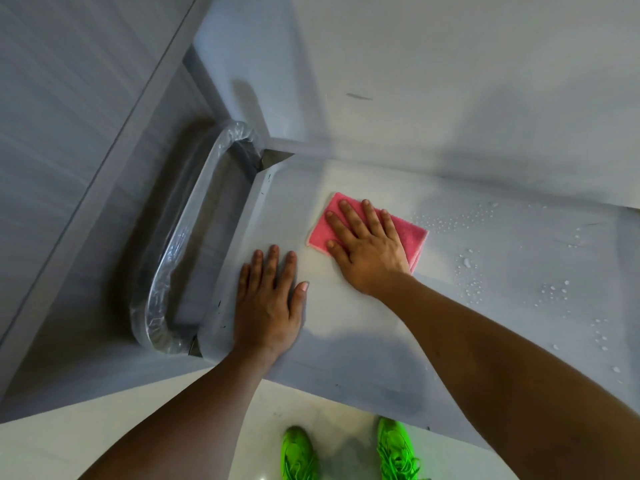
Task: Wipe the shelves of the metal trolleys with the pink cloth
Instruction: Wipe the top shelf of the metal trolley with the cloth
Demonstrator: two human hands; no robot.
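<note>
The metal trolley's top shelf (346, 306) fills the middle of the head view, pale and flat. A folded pink cloth (414, 237) lies on it near the far edge. My right hand (367, 247) presses flat on the cloth, fingers spread and pointing away from me. My left hand (268, 303) rests palm-down on the bare shelf close to its left end, holding nothing. Water droplets (471, 268) dot the shelf to the right of the cloth.
The trolley's handle (180, 244), wrapped in clear plastic, curves off the left end. A grey wall and a door frame (114, 140) stand behind and to the left. My green shoes (394, 448) stand on the white floor below the shelf's near edge.
</note>
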